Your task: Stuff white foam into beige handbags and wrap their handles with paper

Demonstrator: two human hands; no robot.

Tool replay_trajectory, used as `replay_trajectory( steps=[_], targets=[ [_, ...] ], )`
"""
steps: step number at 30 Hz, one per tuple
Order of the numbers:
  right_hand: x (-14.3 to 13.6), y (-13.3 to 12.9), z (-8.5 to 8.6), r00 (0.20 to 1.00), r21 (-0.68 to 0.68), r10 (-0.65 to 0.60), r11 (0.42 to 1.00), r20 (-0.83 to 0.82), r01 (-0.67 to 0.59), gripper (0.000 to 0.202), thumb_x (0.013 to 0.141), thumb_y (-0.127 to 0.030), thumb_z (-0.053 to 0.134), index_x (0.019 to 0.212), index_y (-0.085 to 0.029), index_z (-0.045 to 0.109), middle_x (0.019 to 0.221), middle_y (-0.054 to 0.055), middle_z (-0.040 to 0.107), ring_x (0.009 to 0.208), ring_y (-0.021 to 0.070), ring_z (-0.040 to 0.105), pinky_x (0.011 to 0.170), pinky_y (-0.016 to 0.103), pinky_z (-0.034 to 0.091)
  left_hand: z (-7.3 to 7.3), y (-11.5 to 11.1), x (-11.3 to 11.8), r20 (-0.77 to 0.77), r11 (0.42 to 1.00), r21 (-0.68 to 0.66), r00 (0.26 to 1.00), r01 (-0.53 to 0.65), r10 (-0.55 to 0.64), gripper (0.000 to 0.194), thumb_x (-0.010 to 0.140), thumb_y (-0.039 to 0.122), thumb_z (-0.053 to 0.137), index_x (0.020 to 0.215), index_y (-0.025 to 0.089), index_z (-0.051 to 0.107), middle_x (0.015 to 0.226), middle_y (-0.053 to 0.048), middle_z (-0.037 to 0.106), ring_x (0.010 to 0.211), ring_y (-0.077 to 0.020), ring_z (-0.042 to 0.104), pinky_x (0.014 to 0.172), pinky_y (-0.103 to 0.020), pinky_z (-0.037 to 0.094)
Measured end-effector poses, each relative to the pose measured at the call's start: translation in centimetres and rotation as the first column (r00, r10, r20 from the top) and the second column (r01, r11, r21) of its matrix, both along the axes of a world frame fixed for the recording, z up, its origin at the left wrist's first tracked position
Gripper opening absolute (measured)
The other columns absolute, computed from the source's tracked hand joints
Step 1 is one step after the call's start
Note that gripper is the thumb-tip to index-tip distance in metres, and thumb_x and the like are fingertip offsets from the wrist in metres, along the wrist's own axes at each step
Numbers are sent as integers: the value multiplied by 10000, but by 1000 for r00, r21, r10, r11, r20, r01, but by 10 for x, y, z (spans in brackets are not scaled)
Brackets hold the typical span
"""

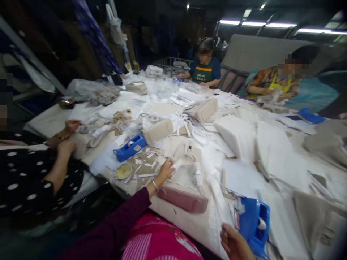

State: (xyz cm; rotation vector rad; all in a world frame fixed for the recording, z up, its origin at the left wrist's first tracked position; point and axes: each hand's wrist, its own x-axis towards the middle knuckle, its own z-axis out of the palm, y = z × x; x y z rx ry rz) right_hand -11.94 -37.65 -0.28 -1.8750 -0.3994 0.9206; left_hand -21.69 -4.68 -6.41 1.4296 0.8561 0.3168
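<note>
My left hand (165, 171) is at the left side of a cream handbag (187, 175), fingers bent inward by a bit of white material that I cannot make out. The bag lies flat at the table's front edge, its pinkish base (183, 199) turned towards me. A buckled strap (191, 154) and some clear wrap are on top of it. Low on the right, my right hand (234, 241) is beside a blue tape dispenser (253, 220), its fingers loosely bent and nothing visible in them.
Another blue tape dispenser (130, 147) and a round yellowish tin (123, 171) stand left of the bag. More handbags (158, 130) and white wrapping cover the table (173, 216). A co-worker in polka dots (29, 177) sits close on the left; two others are across the table.
</note>
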Motion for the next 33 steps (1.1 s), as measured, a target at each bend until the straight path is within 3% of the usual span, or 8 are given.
replay_trajectory(
  steps=[2,4,7,10,15,22,28,33],
  targets=[
    [-1,62,13,967,115,12,993,-255,18,341,703,-585,579,535,-291,536,514,16,476,417,157,447,370,313,327,-1,-1,-2,-10,999,37,1000,7,-7,319,680,258,579,915,235,364,585,99,529,313,-54,389,361,-153,237],
    [0,129,22,932,171,34,985,-360,30,262,649,-491,654,609,-247,568,524,-18,454,429,117,395,392,266,287,1,-4,-5,-30,997,79,999,26,-24,320,707,228,564,963,236,373,597,106,526,324,-49,389,378,-148,253],
    [4,210,21,963,88,47,996,-265,-25,247,592,-413,658,600,-195,541,506,-37,455,433,80,356,408,223,254,8,-9,-9,-81,985,169,997,31,-17,351,752,212,565,1063,230,404,625,83,542,381,-60,422,430,-169,299],
    [8,251,5,975,-13,87,996,-206,-92,180,579,-331,628,562,-183,527,465,-38,469,412,69,352,397,205,241,14,-11,-9,-146,954,297,989,31,14,408,774,190,566,1156,219,425,639,54,550,489,-102,497,504,-200,340],
    [14,265,-17,975,-154,158,971,-154,-181,102,587,-230,597,520,-175,545,408,-45,469,356,62,343,365,197,223,11,-10,-9,-250,883,458,968,106,13,456,800,213,567,1237,220,435,709,7,585,668,-173,585,586,-233,357],
    [22,267,-29,972,-295,210,927,-102,-232,152,588,-172,626,456,-171,550,358,-45,466,325,52,329,345,189,231,4,-10,-10,-306,836,515,952,192,-30,224,806,218,541,1030,222,549,722,-19,584,710,-197,578,614,-253,348],
    [26,255,-36,966,-314,220,915,-138,-253,127,523,-142,705,507,-164,582,369,-43,496,351,65,389,345,178,292,6,-8,-9,-240,874,467,971,135,-22,178,750,165,547,921,211,567,627,25,498,622,-158,498,605,-238,330],
    [26,249,-44,974,-306,158,930,-162,-202,251,449,-93,732,609,-178,558,351,-67,457,372,108,459,347,201,372,6,-7,-8,-191,911,405,982,80,-1,148,727,174,579,871,200,556,597,51,465,546,-119,426,560,-221,308]
  ],
)
